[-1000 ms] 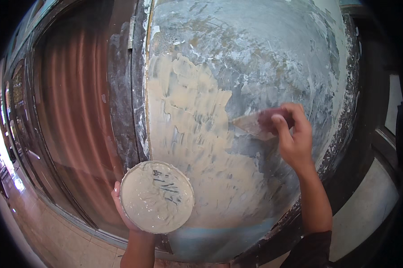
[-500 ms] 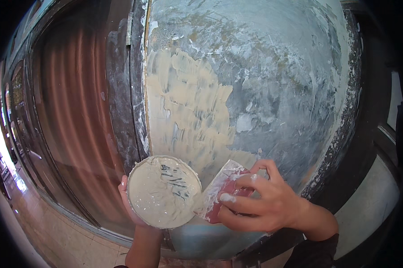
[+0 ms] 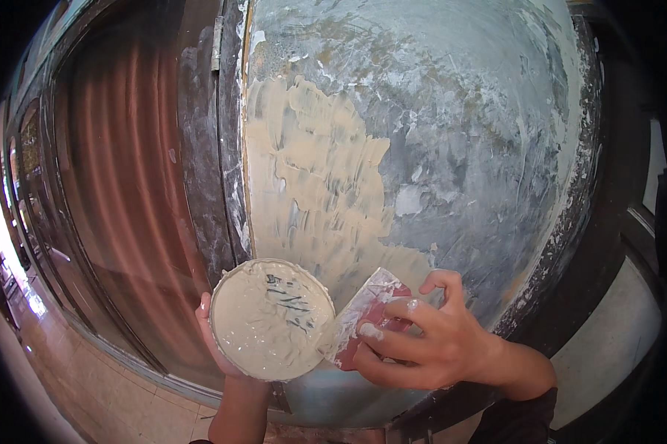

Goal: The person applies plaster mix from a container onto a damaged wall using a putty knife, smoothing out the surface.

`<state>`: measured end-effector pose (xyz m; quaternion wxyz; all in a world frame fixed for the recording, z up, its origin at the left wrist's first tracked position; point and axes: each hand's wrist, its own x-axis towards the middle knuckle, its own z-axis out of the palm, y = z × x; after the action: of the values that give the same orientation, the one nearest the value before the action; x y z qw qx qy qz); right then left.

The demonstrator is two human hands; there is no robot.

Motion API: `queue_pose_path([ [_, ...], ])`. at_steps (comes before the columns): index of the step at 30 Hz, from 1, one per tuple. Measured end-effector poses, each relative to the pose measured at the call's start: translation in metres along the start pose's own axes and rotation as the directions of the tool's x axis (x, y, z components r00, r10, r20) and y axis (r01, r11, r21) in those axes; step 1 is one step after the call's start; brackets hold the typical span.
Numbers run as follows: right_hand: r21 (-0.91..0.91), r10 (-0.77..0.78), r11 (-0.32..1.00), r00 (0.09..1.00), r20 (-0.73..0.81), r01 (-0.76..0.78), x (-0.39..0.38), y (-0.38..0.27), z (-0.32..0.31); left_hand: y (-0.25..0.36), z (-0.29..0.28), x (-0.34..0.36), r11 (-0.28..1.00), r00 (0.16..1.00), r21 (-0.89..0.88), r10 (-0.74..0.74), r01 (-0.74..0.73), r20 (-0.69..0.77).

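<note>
Putty (image 3: 311, 155) covered the left of the wall (image 3: 481, 185), upper and right stretches uncoated | left hand (image 3: 216, 349) cupped the tub (image 3: 274, 261); right hand (image 3: 429, 340), fingers curled, gripped the scraper (image 3: 363, 311) at its rim!

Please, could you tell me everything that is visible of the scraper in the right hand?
The scraper is a flat, wide tool, dark red toward the right hand, whose fingers grip it. Its front part is smeared with pale paste, which makes the material there hard to judge. It is tilted, with the wide edge turned toward the round tub. Its lower corner is at the rim; whether they touch is unclear.
</note>
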<state>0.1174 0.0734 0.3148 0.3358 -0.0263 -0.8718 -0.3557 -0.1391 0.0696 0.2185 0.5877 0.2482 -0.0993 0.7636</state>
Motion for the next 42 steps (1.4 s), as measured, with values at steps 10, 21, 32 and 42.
queue_pose_path([
  [10,-0.058,0.029,0.998,1.000,-0.002,-0.029,-0.001,-0.003,0.000,-0.004,-0.005,-0.003,1.000,0.998,0.020,-0.021,0.022,-0.053],
  [21,-0.137,0.101,0.985,0.994,-0.052,-0.107,-0.008,0.014,-0.006,-0.016,-0.007,-0.005,0.993,0.988,0.068,-0.084,0.093,-0.126],
  [32,-0.156,0.501,0.831,0.841,-0.204,-0.533,-0.022,0.077,0.000,-0.019,-0.019,-0.013,0.987,0.979,0.102,-0.103,0.122,-0.176],
  [42,-0.114,0.545,0.814,0.818,-0.187,-0.569,-0.037,0.088,0.026,-0.014,-0.018,-0.013,0.993,0.988,0.105,-0.044,0.060,-0.148],
])
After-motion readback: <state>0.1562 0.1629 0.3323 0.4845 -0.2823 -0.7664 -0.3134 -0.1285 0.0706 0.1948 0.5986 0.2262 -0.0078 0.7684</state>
